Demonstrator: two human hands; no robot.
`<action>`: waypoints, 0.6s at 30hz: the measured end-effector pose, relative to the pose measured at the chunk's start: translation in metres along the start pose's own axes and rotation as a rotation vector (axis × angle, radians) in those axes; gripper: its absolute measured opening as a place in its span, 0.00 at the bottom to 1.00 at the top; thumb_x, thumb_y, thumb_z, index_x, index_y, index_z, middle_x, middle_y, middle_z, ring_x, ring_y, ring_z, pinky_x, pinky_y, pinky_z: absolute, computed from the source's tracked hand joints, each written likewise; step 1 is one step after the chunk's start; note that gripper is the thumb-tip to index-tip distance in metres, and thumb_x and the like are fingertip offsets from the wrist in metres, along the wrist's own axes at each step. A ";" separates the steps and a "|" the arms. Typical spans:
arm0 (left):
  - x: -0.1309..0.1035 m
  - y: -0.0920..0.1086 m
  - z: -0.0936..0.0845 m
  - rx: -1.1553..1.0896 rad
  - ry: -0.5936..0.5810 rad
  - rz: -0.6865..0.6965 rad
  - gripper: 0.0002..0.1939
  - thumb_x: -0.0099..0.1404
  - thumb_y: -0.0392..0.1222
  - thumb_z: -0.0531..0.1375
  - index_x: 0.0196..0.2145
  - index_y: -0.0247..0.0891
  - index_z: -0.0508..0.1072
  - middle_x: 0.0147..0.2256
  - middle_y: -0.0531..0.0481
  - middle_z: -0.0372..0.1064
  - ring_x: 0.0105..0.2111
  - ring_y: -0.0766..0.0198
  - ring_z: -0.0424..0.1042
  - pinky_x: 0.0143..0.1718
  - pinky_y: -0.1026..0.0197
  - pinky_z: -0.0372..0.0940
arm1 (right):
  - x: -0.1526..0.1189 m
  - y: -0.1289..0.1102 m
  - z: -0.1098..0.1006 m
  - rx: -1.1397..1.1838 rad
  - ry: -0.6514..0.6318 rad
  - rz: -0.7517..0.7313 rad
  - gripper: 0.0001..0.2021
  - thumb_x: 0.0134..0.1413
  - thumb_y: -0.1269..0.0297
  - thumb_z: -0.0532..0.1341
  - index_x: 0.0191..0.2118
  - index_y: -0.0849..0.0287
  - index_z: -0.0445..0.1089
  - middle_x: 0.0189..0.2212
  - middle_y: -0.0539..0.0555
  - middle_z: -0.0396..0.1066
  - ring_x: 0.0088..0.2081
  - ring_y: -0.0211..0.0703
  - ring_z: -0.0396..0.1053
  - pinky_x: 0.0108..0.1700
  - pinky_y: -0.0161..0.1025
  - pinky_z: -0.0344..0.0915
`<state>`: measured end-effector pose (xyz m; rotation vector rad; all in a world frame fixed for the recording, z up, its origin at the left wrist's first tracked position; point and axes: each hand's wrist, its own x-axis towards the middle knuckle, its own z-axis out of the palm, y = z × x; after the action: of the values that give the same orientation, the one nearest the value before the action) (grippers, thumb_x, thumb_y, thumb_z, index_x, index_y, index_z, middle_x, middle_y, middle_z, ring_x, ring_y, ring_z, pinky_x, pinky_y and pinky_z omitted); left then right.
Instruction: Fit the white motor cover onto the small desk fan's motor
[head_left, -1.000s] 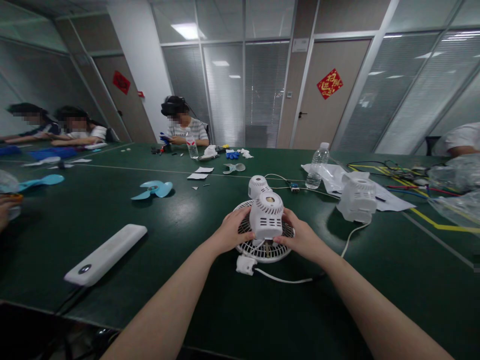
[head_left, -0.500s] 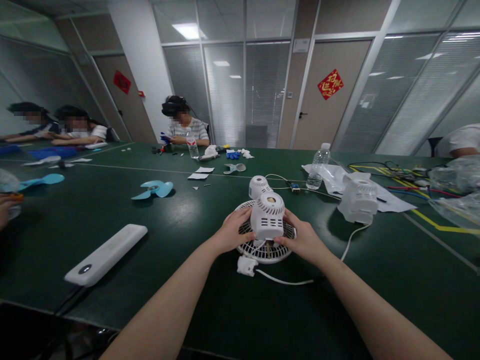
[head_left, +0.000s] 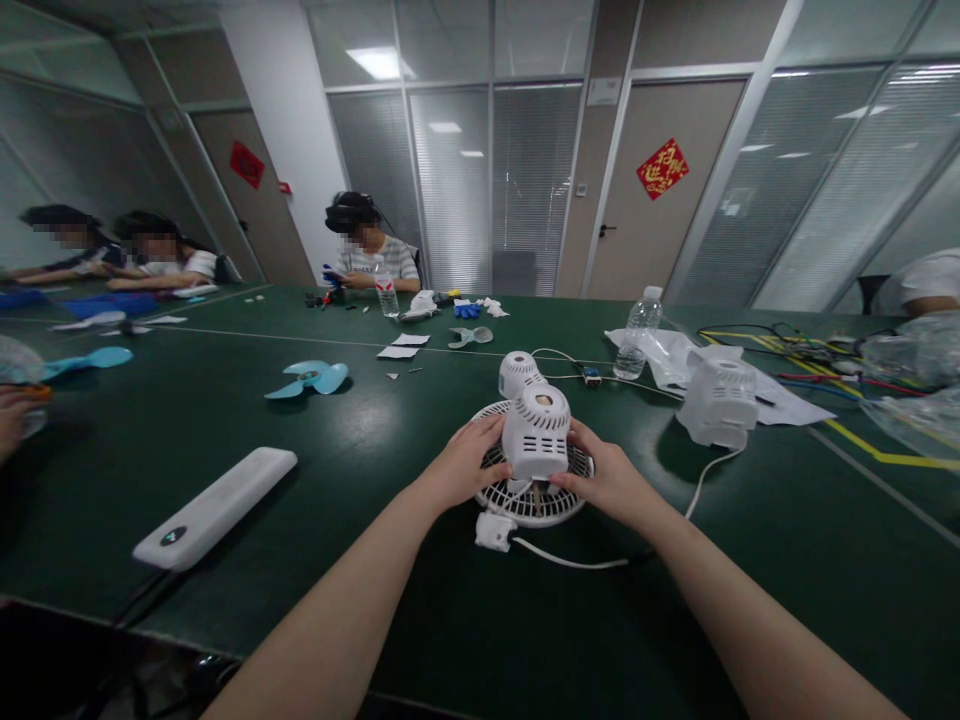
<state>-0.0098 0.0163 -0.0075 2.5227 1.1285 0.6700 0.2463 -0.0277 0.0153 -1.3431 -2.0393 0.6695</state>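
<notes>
Between my two hands is a white fan motor housing (head_left: 537,432) with slotted vents, over a round white fan grille (head_left: 541,512) that lies on the green table. My left hand (head_left: 471,462) closes on the housing's left side, thumb at its lower edge. On the opposite side my right hand (head_left: 601,470) grips it the same way. Just behind stands a second white motor housing (head_left: 519,372), its cable running to a small blue connector (head_left: 592,376). In front of the grille lies a white plug-like block (head_left: 494,532) with a white cable.
Left of my arms lie a long white device (head_left: 217,508) and a blue fan blade (head_left: 309,378). A grey fan blade (head_left: 471,336) is farther back. To the right are a plastic-wrapped housing (head_left: 720,400), a water bottle (head_left: 639,335) and tangled wires (head_left: 799,345). Several people sit around the table.
Hardly anything differs. Both hands stay on the housing, and the whole view has shifted very slightly.
</notes>
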 end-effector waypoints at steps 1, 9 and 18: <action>-0.001 0.002 0.000 0.019 0.000 -0.004 0.37 0.62 0.50 0.58 0.65 0.46 0.48 0.65 0.45 0.48 0.64 0.49 0.49 0.63 0.43 0.46 | 0.000 0.000 0.000 0.001 -0.004 0.005 0.42 0.49 0.58 0.66 0.66 0.53 0.45 0.56 0.58 0.65 0.58 0.53 0.62 0.61 0.57 0.56; -0.009 0.016 0.002 0.096 0.000 -0.025 0.38 0.66 0.52 0.53 0.67 0.40 0.41 0.67 0.40 0.41 0.66 0.48 0.44 0.65 0.41 0.41 | -0.003 -0.004 0.004 -0.006 -0.009 -0.018 0.42 0.51 0.60 0.65 0.67 0.51 0.41 0.57 0.56 0.64 0.58 0.51 0.62 0.61 0.55 0.57; -0.007 0.013 -0.011 -0.075 0.112 -0.055 0.32 0.59 0.49 0.62 0.60 0.44 0.62 0.61 0.48 0.59 0.60 0.52 0.59 0.62 0.46 0.55 | -0.004 -0.009 0.000 -0.027 -0.035 -0.010 0.41 0.54 0.54 0.62 0.67 0.51 0.38 0.60 0.57 0.61 0.59 0.54 0.61 0.60 0.57 0.58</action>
<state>-0.0115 0.0039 0.0060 2.4083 1.1828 0.8325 0.2422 -0.0350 0.0206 -1.3446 -2.0882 0.6671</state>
